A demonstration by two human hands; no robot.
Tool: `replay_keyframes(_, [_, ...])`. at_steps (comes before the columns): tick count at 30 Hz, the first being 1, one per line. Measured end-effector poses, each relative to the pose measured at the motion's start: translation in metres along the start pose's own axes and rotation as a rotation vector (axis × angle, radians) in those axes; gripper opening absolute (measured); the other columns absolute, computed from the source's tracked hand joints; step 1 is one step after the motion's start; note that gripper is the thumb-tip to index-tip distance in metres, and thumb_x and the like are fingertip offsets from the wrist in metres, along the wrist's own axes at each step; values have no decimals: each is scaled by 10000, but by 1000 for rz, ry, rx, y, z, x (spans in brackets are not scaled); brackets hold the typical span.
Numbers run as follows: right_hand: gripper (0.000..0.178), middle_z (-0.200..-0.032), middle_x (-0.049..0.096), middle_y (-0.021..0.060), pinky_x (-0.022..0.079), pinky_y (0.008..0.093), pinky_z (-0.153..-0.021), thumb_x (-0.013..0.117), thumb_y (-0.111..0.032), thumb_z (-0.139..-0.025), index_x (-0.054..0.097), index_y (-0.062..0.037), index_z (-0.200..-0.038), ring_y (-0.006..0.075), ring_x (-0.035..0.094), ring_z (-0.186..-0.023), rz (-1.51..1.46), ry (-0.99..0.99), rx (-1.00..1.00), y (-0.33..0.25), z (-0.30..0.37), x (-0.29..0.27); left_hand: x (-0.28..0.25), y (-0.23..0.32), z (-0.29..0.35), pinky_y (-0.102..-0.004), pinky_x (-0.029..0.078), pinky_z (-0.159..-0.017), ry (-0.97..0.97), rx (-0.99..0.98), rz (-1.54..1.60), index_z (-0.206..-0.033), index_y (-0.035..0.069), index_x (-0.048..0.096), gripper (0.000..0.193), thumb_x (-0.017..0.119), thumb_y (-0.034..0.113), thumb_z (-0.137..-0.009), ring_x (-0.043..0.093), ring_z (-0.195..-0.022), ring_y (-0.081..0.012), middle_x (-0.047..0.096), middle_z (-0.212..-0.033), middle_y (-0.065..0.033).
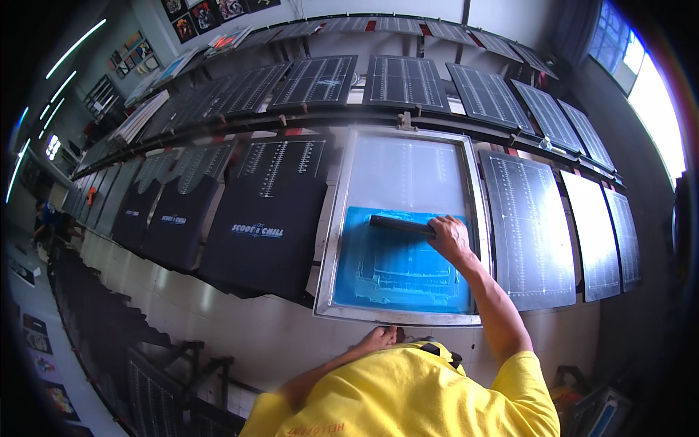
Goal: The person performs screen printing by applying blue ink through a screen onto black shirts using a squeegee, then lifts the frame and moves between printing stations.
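Note:
A screen printing frame [329,256] with a metal border lies in front of me, its mesh pale at the far part and blue at the near part. My right hand [450,237] is wrapped round the right end of a dark squeegee [399,225], which lies crosswise at the far edge of the blue area [408,258]. Smears of pale ink show on the blue nearer to me. Just below the frame's front edge, close to my body, my left hand [380,337] has its fingers curled. Whatever it may hold is hidden.
Dark T-shirts [263,218] with a printed design lie on boards to the left. Bare printing boards [528,226] with white ruled marks stand at the right, with more rows [408,81] behind. A clamp [405,121] sits at the frame's far edge. Dark racks [171,379] stand at the lower left.

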State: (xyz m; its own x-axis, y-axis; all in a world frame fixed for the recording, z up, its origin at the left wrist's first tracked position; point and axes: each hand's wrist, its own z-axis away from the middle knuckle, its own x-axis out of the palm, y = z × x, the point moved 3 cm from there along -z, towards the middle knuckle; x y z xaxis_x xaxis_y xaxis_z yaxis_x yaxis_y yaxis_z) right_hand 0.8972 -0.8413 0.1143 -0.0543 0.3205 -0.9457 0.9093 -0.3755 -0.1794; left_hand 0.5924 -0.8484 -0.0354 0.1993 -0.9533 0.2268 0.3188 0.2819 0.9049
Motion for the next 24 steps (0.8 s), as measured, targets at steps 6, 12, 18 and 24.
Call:
replay_keyframes(6, [219,-881,648,44,493,395,-832,785,-189,-719,674,-116,-894,237,618,-918,32,-113,-122,-13,13,-3,-2,5,4,-249,350,-576,4,20,5,-779,63,483,545,394,544,-1020,389,-594,-81,447,-647,24])
replay_keyframes(12, [288,-865,626,33,477,382,-795,811,-225,-689,653,-100,-895,234,590,-911,15,-86,-218,-48,117,-25,-4,-9,0,-257,363,-575,-27,44,84,-787,59,496,543,410,543,-1016,402,-600,-83,464,-667,19])
replay_keyframes(18, [283,-863,650,39,479,385,-783,801,-201,-670,685,-104,-909,233,617,-889,14,-20,-151,-7,76,-32,-5,-13,-1,-259,375,-594,-21,-3,52,-765,62,486,567,396,564,-1012,411,-618,-85,469,-683,21])
replay_keyframes(24, [214,-846,655,51,491,391,-844,758,-157,-665,692,-103,-862,258,624,-888,25,13,-10,45,16,-19,-6,-13,-3,-257,372,-596,-28,-44,50,-755,65,480,574,380,567,-1016,405,-619,-85,466,-679,21])
